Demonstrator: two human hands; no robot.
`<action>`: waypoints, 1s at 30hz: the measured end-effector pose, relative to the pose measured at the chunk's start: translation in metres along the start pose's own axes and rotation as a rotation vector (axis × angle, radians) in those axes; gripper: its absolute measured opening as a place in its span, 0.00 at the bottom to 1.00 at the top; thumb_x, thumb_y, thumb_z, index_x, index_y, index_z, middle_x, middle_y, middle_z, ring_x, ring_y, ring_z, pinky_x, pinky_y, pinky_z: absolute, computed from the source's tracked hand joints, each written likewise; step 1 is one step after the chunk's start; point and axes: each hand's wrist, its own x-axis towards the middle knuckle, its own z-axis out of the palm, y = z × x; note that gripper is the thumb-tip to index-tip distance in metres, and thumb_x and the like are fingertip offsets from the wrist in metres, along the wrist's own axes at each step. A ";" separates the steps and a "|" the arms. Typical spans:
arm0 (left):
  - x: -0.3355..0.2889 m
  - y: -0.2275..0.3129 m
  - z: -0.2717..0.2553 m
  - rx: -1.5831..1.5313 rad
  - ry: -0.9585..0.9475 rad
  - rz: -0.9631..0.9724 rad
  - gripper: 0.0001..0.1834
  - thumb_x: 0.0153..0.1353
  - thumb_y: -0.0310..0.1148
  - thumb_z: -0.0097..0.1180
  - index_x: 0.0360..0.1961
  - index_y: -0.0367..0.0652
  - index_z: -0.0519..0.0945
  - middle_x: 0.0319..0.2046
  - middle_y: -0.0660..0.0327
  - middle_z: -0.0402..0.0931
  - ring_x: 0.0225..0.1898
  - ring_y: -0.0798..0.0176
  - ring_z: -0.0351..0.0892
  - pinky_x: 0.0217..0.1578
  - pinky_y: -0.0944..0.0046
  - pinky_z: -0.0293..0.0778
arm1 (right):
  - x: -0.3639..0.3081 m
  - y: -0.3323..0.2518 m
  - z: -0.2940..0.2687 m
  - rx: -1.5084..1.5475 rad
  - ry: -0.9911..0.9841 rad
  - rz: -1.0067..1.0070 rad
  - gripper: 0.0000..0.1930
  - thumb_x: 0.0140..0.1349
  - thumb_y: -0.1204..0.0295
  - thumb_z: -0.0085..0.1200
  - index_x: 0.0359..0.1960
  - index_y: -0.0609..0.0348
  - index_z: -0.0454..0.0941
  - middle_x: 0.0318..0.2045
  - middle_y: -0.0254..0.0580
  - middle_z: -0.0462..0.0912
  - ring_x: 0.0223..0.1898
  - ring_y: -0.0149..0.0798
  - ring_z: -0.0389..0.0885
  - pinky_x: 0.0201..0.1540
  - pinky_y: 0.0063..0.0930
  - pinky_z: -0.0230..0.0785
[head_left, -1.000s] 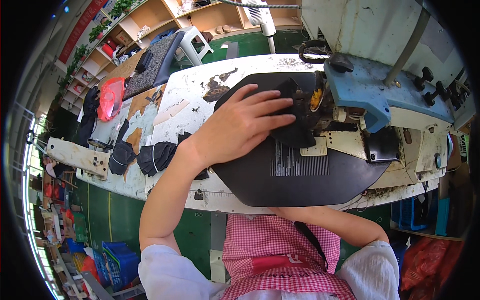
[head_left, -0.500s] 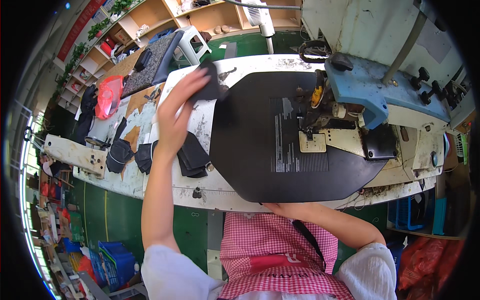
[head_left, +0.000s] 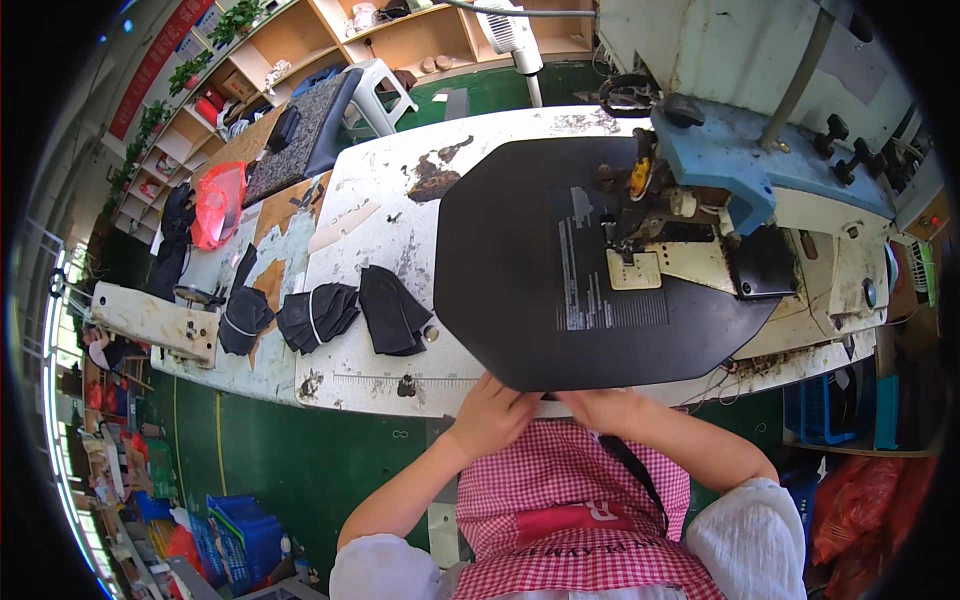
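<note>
Both hands meet at the table's near edge: left hand (head_left: 492, 415) and right hand (head_left: 600, 405), fingers curled together, their grip hidden (cannot tell on what). The black mat (head_left: 530, 260) lies at twelve o'clock, its edge touching the fingertips.
</note>
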 end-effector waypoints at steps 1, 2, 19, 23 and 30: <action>0.004 -0.003 0.000 -0.005 0.004 0.007 0.19 0.52 0.29 0.60 0.47 0.40 0.81 0.48 0.52 0.78 0.53 0.46 0.76 0.59 0.45 0.69 | 0.014 -0.007 -0.029 0.073 0.124 -0.049 0.11 0.59 0.74 0.57 0.44 0.58 0.82 0.35 0.38 0.84 0.27 0.32 0.80 0.33 0.27 0.74; 0.013 -0.003 -0.002 -0.048 -0.061 -0.056 0.19 0.53 0.29 0.60 0.48 0.40 0.81 0.49 0.53 0.78 0.53 0.46 0.76 0.59 0.45 0.69 | 0.034 -0.019 -0.079 0.134 0.241 -0.090 0.12 0.56 0.73 0.58 0.43 0.56 0.83 0.33 0.35 0.85 0.23 0.27 0.77 0.30 0.23 0.73; 0.152 0.030 -0.114 -0.044 -0.047 0.108 0.27 0.45 0.18 0.58 0.52 0.36 0.80 0.53 0.51 0.79 0.53 0.44 0.77 0.53 0.53 0.74 | 0.084 0.028 -0.177 0.065 0.089 0.215 0.21 0.47 0.78 0.61 0.47 0.59 0.82 0.44 0.41 0.82 0.33 0.41 0.79 0.36 0.31 0.75; 0.154 0.022 -0.114 -0.090 -0.030 0.110 0.26 0.46 0.23 0.61 0.51 0.36 0.81 0.52 0.51 0.80 0.51 0.44 0.78 0.50 0.53 0.76 | 0.085 0.030 -0.175 0.061 0.075 0.274 0.22 0.47 0.79 0.61 0.48 0.62 0.81 0.46 0.46 0.82 0.36 0.45 0.79 0.40 0.34 0.76; 0.154 0.020 -0.120 -0.124 -0.031 0.105 0.26 0.47 0.27 0.64 0.52 0.36 0.80 0.51 0.51 0.81 0.50 0.44 0.79 0.50 0.53 0.76 | 0.088 0.030 -0.172 0.176 0.084 0.299 0.23 0.48 0.81 0.60 0.50 0.65 0.79 0.47 0.50 0.81 0.44 0.49 0.82 0.45 0.36 0.78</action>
